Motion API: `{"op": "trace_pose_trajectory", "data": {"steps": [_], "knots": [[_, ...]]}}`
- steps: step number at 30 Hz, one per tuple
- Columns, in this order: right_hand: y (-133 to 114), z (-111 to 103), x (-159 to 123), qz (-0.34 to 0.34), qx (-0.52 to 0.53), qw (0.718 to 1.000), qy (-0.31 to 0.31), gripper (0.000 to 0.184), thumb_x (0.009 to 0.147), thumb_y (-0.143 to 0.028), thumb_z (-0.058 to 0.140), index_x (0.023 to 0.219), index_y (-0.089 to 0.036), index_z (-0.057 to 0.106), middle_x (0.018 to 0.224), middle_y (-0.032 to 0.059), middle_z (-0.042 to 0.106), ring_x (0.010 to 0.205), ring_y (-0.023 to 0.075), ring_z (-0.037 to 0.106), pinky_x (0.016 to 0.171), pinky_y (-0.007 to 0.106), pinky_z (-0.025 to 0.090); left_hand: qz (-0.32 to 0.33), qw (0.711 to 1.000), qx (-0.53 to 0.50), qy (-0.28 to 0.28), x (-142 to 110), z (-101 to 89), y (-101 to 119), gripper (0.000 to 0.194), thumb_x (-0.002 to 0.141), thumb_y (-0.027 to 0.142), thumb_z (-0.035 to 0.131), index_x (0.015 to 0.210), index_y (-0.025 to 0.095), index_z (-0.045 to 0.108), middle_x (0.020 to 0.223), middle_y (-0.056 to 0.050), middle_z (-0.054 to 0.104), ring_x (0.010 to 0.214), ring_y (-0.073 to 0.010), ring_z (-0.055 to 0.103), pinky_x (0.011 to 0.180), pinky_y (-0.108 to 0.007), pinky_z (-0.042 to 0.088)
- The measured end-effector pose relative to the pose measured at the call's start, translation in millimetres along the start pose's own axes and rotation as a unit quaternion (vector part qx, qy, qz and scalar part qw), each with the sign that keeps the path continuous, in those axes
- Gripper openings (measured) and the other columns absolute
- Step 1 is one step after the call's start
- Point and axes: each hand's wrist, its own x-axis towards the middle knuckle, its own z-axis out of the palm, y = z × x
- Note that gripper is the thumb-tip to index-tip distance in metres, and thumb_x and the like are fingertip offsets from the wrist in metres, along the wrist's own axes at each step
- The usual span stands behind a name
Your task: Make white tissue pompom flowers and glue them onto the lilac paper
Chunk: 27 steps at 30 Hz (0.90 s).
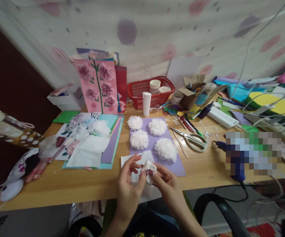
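Between my left hand [131,179] and my right hand [166,181] is a small crumpled piece of white tissue paper [149,167], pinched by the thumbs and fingers of both. My left index finger stretches away from it. Under the hands, a white paper sheet [126,160] lies at the table's front edge. Just beyond, several fluffy white paper flowers [166,149] rest on a purple sheet of card [179,168], one of them partly over its left edge. More white tissue sheets [86,153] lie to the left on coloured papers.
Scissors [196,141] and a thin wooden stick [180,144] lie right of the purple card. A blue glue gun [237,161] stands farther right. Behind are a white roll [146,104], a red basket [134,93] with paper cups, and a pink flower picture [96,85]. A mouse [11,190] lies front left.
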Motion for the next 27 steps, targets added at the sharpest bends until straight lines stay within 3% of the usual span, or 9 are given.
{"op": "trace_pose_trajectory", "data": {"steps": [4,10,12,15,18,21,27], "knots": [[-2,-1,-1,-0.011,-0.020,1.000,0.014,0.041,0.072,-0.053,0.082,0.092,-0.018,0.072,0.069,0.0030,0.072,0.061,0.0155,0.061,0.065,0.028,0.048,-0.026,0.996,0.010,-0.082,5,-1.0,-1,0.022,0.086,0.027,0.065,0.104,0.018,0.075,0.108,-0.010,0.076,0.095,-0.0210,0.072,0.080,-0.028,0.058],[3,3,-2,-0.014,-0.005,0.999,0.035,0.045,0.071,-0.056,0.082,0.083,-0.017,0.062,0.056,-0.0031,0.061,0.053,0.0097,0.049,0.055,0.022,0.038,0.062,0.998,0.034,0.003,-2,4.7,-1,0.016,0.088,0.027,0.064,0.092,0.021,0.078,0.100,-0.008,0.077,0.095,-0.0204,0.071,0.086,-0.030,0.057],[3,6,-4,-0.013,-0.012,0.999,0.036,0.047,0.070,-0.058,0.082,0.078,-0.018,0.059,0.054,-0.0043,0.058,0.051,0.0083,0.045,0.055,0.021,0.036,0.031,0.999,0.015,0.013,-3,6.6,1,0.018,0.088,0.032,0.065,0.089,0.020,0.078,0.099,-0.009,0.076,0.094,-0.0215,0.072,0.085,-0.030,0.058],[3,9,-5,-0.018,-0.023,0.999,0.042,0.049,0.071,-0.060,0.080,0.074,-0.019,0.054,0.051,-0.0070,0.051,0.048,0.0066,0.037,0.051,0.021,0.031,-0.069,0.996,-0.053,-0.001,-4,10.2,3,0.029,0.087,0.043,0.065,0.089,0.017,0.077,0.092,-0.010,0.078,0.087,-0.0232,0.073,0.078,-0.031,0.059],[3,11,-5,-0.024,-0.029,0.998,0.051,0.050,0.072,-0.063,0.078,0.073,-0.021,0.050,0.047,-0.0097,0.042,0.046,0.0064,0.031,0.048,0.021,0.028,-0.130,0.986,-0.099,0.030,-7,15.3,1,0.039,0.082,0.051,0.069,0.090,0.014,0.077,0.090,-0.011,0.078,0.086,-0.0253,0.074,0.077,-0.032,0.060],[7,14,-6,-0.035,-0.034,0.997,0.060,0.052,0.071,-0.063,0.078,0.073,-0.022,0.048,0.047,-0.0099,0.042,0.045,0.0067,0.032,0.047,0.021,0.029,-0.142,0.983,-0.102,0.057,-11,20.5,-2,0.042,0.079,0.055,0.070,0.087,0.013,0.076,0.085,-0.010,0.078,0.081,-0.0234,0.073,0.073,-0.029,0.059],[13,18,-7,-0.063,-0.032,0.994,0.078,0.049,0.074,-0.061,0.077,0.074,-0.022,0.047,0.051,-0.0070,0.051,0.046,0.0078,0.039,0.047,0.020,0.031,-0.121,0.988,-0.072,0.056,-8,21.6,2,0.042,0.082,0.057,0.066,0.077,0.016,0.069,0.070,-0.005,0.072,0.068,-0.0177,0.067,0.063,-0.023,0.056]]}}
